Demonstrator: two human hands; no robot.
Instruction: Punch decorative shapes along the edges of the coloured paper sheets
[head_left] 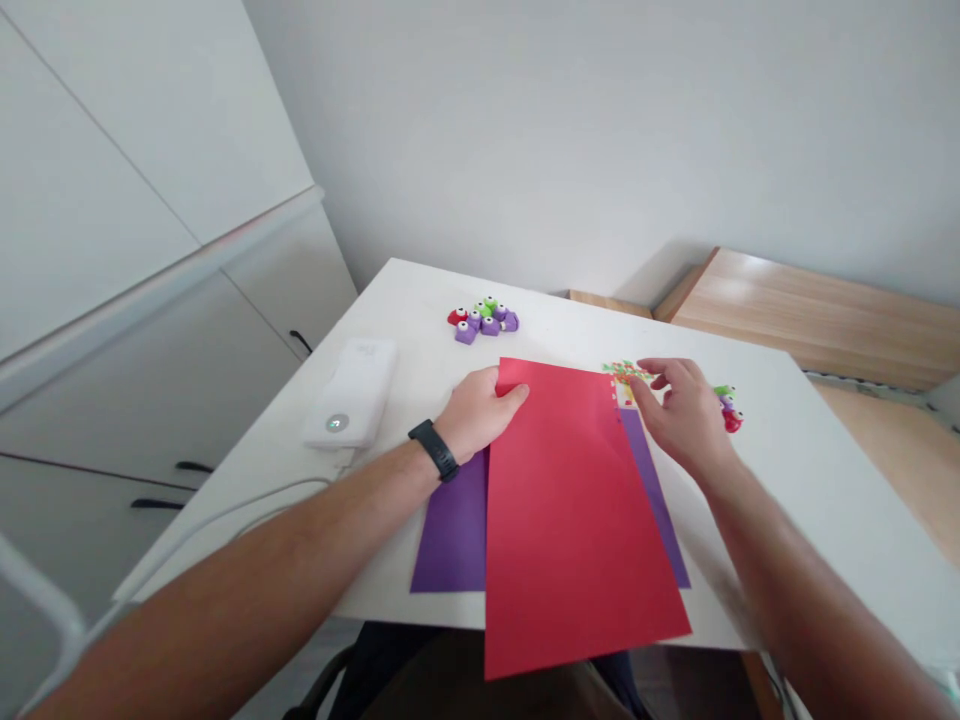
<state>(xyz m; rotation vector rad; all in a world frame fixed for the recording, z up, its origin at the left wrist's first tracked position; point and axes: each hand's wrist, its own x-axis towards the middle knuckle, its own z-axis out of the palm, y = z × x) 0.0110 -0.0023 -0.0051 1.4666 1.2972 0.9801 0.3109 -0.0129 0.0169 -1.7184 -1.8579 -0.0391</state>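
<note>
My left hand (480,408) is closed on the upper left corner of a red sheet of paper (574,520), thumb on top. The sheet is raised over a purple sheet (454,540) lying on the table, and its lower edge hangs past the table's front. Just off the red sheet's upper right corner is my right hand (681,410), thumb and fingers apart, with nothing visible between them. Beside its fingertips lies a scatter of tiny green, orange and red bits (624,371). Several small dots run along the red sheet's right edge near that corner.
Several small purple, green and red folded pieces with eyes (484,320) sit at the back of the white table (420,290). A few more like them (729,412) are right of my right hand. A white device (352,393) with a cable lies at left. A wooden board (825,310) stands behind right.
</note>
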